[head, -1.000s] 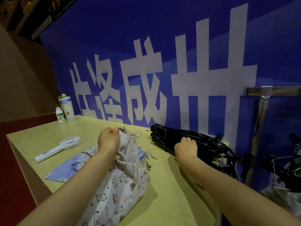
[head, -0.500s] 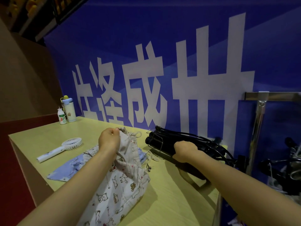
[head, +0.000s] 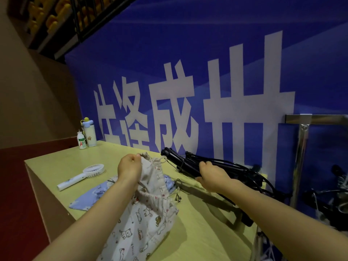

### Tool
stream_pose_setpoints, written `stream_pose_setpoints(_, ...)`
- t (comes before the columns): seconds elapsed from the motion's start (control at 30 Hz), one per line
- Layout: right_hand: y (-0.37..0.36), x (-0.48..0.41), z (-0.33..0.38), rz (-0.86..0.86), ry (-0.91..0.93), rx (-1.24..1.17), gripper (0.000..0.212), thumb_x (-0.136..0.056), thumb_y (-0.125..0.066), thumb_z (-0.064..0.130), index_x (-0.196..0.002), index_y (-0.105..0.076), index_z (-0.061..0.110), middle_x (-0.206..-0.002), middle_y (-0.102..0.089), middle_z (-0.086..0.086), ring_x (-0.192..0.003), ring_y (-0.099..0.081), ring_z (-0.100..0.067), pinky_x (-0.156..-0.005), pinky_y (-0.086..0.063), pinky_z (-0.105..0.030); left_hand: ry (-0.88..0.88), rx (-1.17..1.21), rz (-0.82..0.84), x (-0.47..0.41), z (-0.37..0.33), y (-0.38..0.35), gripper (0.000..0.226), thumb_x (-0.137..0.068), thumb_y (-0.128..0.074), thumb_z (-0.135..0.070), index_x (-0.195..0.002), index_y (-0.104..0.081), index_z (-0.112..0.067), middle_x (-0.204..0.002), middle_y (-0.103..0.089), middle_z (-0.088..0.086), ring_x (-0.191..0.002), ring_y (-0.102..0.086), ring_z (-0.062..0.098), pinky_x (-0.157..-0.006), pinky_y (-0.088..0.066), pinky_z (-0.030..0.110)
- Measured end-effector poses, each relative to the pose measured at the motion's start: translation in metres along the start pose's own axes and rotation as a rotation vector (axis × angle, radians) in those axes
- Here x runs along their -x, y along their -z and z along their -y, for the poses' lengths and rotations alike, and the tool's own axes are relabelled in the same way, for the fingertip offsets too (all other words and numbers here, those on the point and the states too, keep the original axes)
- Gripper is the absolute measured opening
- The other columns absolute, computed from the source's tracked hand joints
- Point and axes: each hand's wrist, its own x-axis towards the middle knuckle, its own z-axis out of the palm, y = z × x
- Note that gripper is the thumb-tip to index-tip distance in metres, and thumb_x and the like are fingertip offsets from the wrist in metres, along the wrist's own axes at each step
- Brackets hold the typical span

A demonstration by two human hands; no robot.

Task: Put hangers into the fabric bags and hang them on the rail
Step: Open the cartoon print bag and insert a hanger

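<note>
We see the yellow-green table (head: 197,232) under a blue banner (head: 207,53). Our left hand (head: 129,167) pinches the mouth of the animal-print fabric bag (head: 150,213), lifting it. Our right hand (head: 211,176) grips the bundle of black hangers (head: 188,162), raised just above the table beside the bag.

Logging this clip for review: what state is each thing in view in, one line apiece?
Left hand: shut on patterned bag's top edge, lifting it.
Right hand: shut on black hangers.
Patterned bag: mouth raised, body on table.
Black hangers: bundled, one end lifted.
Blue bag: flat on table.
Handheld fan: lying down.
Two bottles: upright, capped.
</note>
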Motion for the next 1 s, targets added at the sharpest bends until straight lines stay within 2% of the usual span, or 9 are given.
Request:
stream_pose_setpoints(0.07, 0.006, 0.002, 0.0, -0.012, 0.012, -0.007, 0.04, -0.094, -0.052, 0.035, -0.125, -0.042, 0.012, -0.116, -0.056, -0.01, -0.096, -0.059, -0.024, -0.076, -0.051, -0.031, 0.004, 0.005, -0.011, -0.001, -0.001, 0.005, 0.036, -0.099, -0.039, -0.023, -0.066, -0.042, -0.009, -0.06, -0.035, 0.005, -0.055, -0.031, 0.019, -0.051, -0.025, 0.028)
stream_pose_setpoints(0.2, 0.017, 0.007, 0.004, -0.124, -0.003, -0.092, 0.035, -0.095, -0.049, 0.035, -0.121, -0.041, 0.013, -0.114, -0.053, -0.012, -0.094, -0.058, -0.026, -0.082, -0.054, -0.039, 0.035, 0.024, -0.06, -0.009, -0.001, 0.018, 0.033, -0.098, -0.039, -0.026, -0.079, -0.055, -0.004, -0.07, -0.048, 0.012, -0.067, -0.043, 0.024, -0.063, -0.036, 0.031)
stream_pose_setpoints(0.37, 0.033, 0.016, 0.008, -0.201, 0.019, -0.229, 0.032, -0.096, -0.049, 0.034, -0.118, -0.043, 0.012, -0.111, -0.052, -0.011, -0.091, -0.059, -0.026, -0.08, -0.054, -0.04, 0.075, 0.078, -0.086, -0.014, 0.001, 0.036, 0.042, -0.097, -0.042, -0.022, -0.056, -0.038, -0.013, -0.058, -0.038, 0.007, -0.063, -0.037, 0.024, -0.068, -0.033, 0.033)
stream_pose_setpoints(0.53, 0.053, 0.017, 0.02, -0.104, 0.142, -0.349, 0.034, -0.095, -0.05, 0.033, -0.123, -0.049, 0.013, -0.112, -0.059, -0.007, -0.094, -0.061, -0.021, -0.084, -0.055, -0.038, 0.115, 0.103, -0.116, -0.015, 0.0, 0.055, 0.04, -0.097, -0.043, -0.021, -0.059, -0.044, -0.011, -0.064, -0.045, 0.01, -0.067, -0.043, 0.025, -0.07, -0.036, 0.034)
stream_pose_setpoints(0.67, 0.068, 0.009, 0.02, 0.009, 0.122, -0.455, 0.034, -0.096, -0.049, 0.029, -0.123, -0.055, 0.01, -0.108, -0.063, -0.009, -0.095, -0.062, -0.021, -0.086, -0.052, -0.033, 0.15, 0.131, -0.127, -0.02, 0.006, 0.062, 0.035, -0.096, -0.045, -0.022, -0.064, -0.05, -0.012, -0.077, -0.054, 0.016, -0.078, -0.049, 0.028, -0.074, -0.041, 0.036)
stream_pose_setpoints(0.77, 0.07, 0.005, 0.022, -0.027, 0.115, -0.437, 0.033, -0.096, -0.05, 0.028, -0.123, -0.054, 0.009, -0.106, -0.063, -0.008, -0.093, -0.063, -0.021, -0.084, -0.054, -0.033, 0.142, 0.109, -0.141, -0.024, 0.005, 0.063, 0.036, -0.097, -0.044, -0.022, -0.063, -0.049, -0.009, -0.074, -0.05, 0.015, -0.077, -0.046, 0.028, -0.072, -0.038, 0.035)
stream_pose_setpoints(0.87, 0.069, 0.009, 0.031, -0.109, 0.192, -0.408, 0.03, -0.096, -0.051, 0.027, -0.122, -0.055, 0.012, -0.104, -0.064, -0.008, -0.09, -0.064, -0.022, -0.083, -0.056, -0.038, 0.108, 0.074, -0.146, -0.026, 0.002, 0.064, 0.03, -0.097, -0.043, -0.023, -0.08, -0.056, -0.003, -0.083, -0.056, 0.018, -0.081, -0.05, 0.029, -0.077, -0.043, 0.039)
stream_pose_setpoints(0.93, 0.069, 0.015, 0.034, -0.1, 0.272, -0.384, 0.029, -0.095, -0.051, 0.026, -0.121, -0.055, 0.013, -0.106, -0.064, -0.009, -0.091, -0.064, -0.024, -0.084, -0.055, -0.04, 0.078, 0.061, -0.157, -0.027, 0.002, 0.065, 0.03, -0.097, -0.042, -0.023, -0.079, -0.055, -0.003, -0.078, -0.054, 0.016, -0.078, -0.047, 0.028, -0.072, -0.04, 0.037)
stream_pose_setpoints(1.0, 0.064, 0.022, 0.032, -0.061, 0.346, -0.313, 0.03, -0.095, -0.051, 0.028, -0.122, -0.053, 0.015, -0.111, -0.06, -0.007, -0.096, -0.06, -0.022, -0.087, -0.053, -0.038, 0.06, 0.047, -0.169, -0.027, 0.004, 0.066, 0.034, -0.097, -0.042, -0.021, -0.068, -0.049, -0.006, -0.066, -0.045, 0.01, -0.074, -0.041, 0.026, -0.068, -0.033, 0.033)
